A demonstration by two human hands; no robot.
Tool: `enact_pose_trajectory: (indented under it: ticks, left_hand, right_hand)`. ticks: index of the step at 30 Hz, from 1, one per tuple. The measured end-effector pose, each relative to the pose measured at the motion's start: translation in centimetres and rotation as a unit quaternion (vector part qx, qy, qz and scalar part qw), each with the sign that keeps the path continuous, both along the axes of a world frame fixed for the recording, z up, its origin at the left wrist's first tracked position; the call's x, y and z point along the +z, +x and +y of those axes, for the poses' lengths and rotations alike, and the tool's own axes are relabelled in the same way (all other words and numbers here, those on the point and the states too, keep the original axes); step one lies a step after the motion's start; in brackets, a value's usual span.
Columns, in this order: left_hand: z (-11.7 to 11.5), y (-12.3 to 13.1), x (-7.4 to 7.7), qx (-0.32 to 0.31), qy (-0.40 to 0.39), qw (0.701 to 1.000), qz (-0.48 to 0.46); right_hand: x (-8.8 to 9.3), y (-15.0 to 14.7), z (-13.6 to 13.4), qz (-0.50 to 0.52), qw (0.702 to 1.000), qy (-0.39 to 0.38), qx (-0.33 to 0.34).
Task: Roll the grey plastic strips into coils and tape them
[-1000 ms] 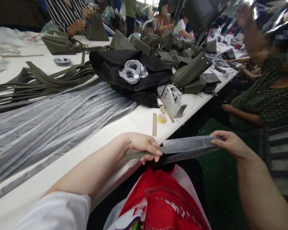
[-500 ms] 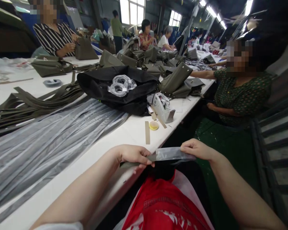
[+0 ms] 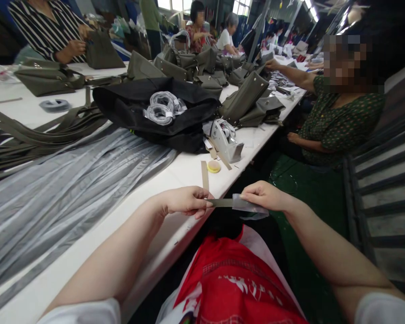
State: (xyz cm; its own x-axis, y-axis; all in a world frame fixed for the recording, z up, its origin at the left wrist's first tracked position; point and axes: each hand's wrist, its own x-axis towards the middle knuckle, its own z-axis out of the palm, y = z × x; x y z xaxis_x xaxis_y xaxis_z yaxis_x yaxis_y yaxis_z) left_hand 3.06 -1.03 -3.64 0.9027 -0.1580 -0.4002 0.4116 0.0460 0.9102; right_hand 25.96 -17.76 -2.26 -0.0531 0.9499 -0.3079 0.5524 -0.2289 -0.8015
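Note:
My left hand [image 3: 188, 201] is closed on an olive-grey strap [image 3: 222, 203], pinching it between thumb and fingers at the table's front edge. The strap runs rightward into a clear plastic sleeve [image 3: 253, 208]. At the sleeve, my right hand [image 3: 261, 195] is closed with its thumb on top of the plastic. Whether it also grips the strap inside cannot be seen. Just beyond my left hand lie a flat tan strip [image 3: 204, 174] and a yellow-rimmed tape roll [image 3: 213, 167].
A tape dispenser [image 3: 227, 141] stands beside a black bag [image 3: 185, 135] holding coiled clear-wrapped pieces [image 3: 164, 108]. Plastic-sleeved straps [image 3: 70, 198] and bare straps [image 3: 37, 139] spread over the left. Olive handbags [image 3: 245, 101] pile up behind. A co-worker [image 3: 344, 119] sits at right.
The plastic sleeve has slid rightward relative to the strap, baring more strap between my hands. Both hands sit slightly higher in view. The co-worker at right has raised an arm over the table.

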Motion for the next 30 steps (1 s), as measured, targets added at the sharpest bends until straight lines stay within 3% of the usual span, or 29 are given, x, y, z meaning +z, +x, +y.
enact_pose_trajectory:
  ticks: [9, 18, 23, 27, 30]
  left_hand:
    - [-0.1, -0.5, 0.3, -0.035, -0.053, 0.997, -0.038]
    - [-2.2, 0.5, -0.2, 0.099, -0.034, 0.994, -0.015]
    - [-2.5, 0.6, -0.2, 0.072, -0.001, 0.997, -0.014]
    - [-2.2, 0.0, 0.0, -0.007, -0.042, 0.999, -0.008]
    - [-1.3, -0.5, 0.5, 0.004, -0.126, 0.991, -0.036]
  right_hand:
    - [1.3, -1.7, 1.3, -0.028, 0.998, 0.022, 0.061]
    - [1.1, -4.4, 3.3, -0.093, 0.983, 0.093, 0.128]
    - [0.7, -5.6, 4.1, -0.137, 0.974, 0.126, 0.129]
    - [0.3, -5.3, 3.9, -0.019, 0.993, 0.064, 0.094]
    - [0.2, -4.1, 3.4, 0.096, 0.988, 0.052, 0.108]
